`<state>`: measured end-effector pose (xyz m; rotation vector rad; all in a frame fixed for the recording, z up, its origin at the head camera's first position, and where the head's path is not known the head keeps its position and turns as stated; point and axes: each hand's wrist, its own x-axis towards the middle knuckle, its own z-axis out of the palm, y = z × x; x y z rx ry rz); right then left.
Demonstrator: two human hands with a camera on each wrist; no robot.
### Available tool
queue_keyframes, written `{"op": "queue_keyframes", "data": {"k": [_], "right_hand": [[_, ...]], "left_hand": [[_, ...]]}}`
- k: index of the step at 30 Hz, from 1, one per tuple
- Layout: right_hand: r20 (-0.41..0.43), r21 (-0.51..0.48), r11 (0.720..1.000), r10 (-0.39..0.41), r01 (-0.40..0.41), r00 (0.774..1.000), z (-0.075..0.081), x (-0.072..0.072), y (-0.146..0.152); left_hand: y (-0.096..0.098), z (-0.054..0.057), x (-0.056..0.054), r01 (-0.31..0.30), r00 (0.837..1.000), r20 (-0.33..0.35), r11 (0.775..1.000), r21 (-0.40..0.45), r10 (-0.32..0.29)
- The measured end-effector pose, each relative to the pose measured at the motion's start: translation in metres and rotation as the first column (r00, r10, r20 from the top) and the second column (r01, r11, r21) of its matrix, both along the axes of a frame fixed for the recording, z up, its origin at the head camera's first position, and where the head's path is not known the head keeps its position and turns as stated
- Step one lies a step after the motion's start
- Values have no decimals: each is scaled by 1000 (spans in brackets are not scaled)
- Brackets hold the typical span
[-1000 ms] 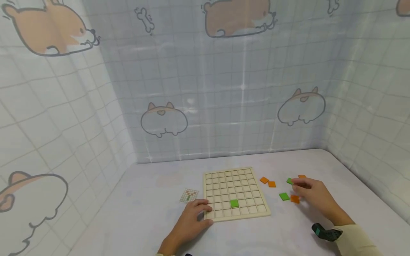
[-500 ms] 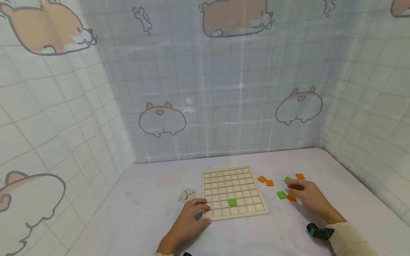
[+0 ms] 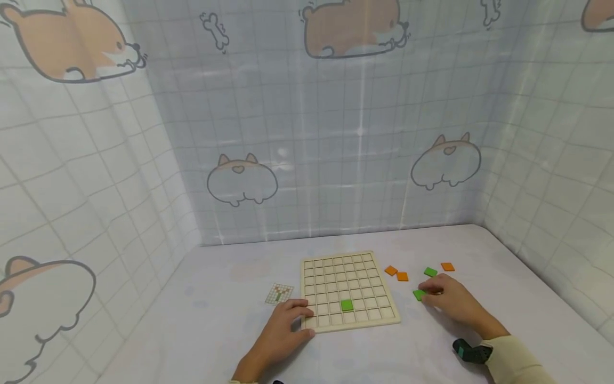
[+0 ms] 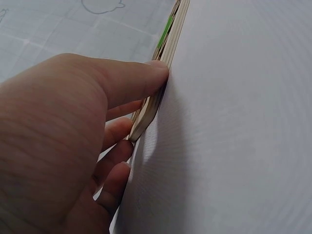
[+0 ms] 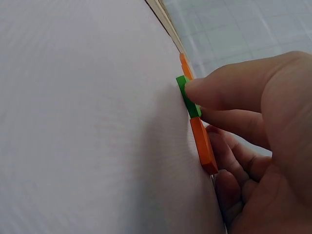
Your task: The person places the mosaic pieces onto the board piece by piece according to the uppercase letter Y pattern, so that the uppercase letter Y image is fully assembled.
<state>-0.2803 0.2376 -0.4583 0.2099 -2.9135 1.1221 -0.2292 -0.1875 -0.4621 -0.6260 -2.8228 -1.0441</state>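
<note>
My left hand [image 3: 285, 332] grips the near left corner of a pale wooden grid board [image 3: 336, 285], thumb along its front edge [image 4: 168, 58] and fingers at the left side. One green square tile [image 3: 347, 305] lies in a cell near the board's front. Right of the board, my right hand [image 3: 453, 303] pinches another green tile [image 5: 189, 100] between thumb and index finger, low at the table. Close behind that tile in the right wrist view is an orange tile [image 5: 202, 146], which the hand hides from the head view.
A small card [image 3: 279, 294] printed with a coloured grid pattern lies left of the board. Two orange tiles [image 3: 402, 276] sit just right of the board. Farther back are a green tile [image 3: 430, 272] and an orange tile [image 3: 447, 266]. Patterned curtains [image 3: 336, 160] surround the white table [image 3: 230, 320].
My right hand has moved from the farther green tile toward me to the nearer one, covering the orange tile beside it. My left hand has stayed on the board's corner.
</note>
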Motion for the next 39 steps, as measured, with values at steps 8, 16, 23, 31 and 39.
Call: {"op": "queue_keyframes", "data": {"k": [8, 16, 23, 31, 39], "right_hand": [[-16, -16, 1000, -25, 25, 1000, -3, 0, -1], [-15, -46, 998, -52, 51, 999, 2, 1, 0], [-6, -78, 994, -76, 76, 997, 2, 1, 2], [-8, -137, 986, -100, 98, 995, 5, 3, 1], [-16, -172, 980, -105, 101, 994, 10, 4, -1]], "left_hand": [[-1, -2, -1, -5, 1000, -8, 1000, -1, 4], [-1, -2, 0, -9, 1000, -6, 1000, -3, 9], [0, -1, 0, 6, 1000, -16, 1000, 2, -6], [0, -1, 0, 4, 1000, -15, 1000, -5, -4], [0, -1, 0, 2, 1000, -5, 1000, -4, -2]]}}
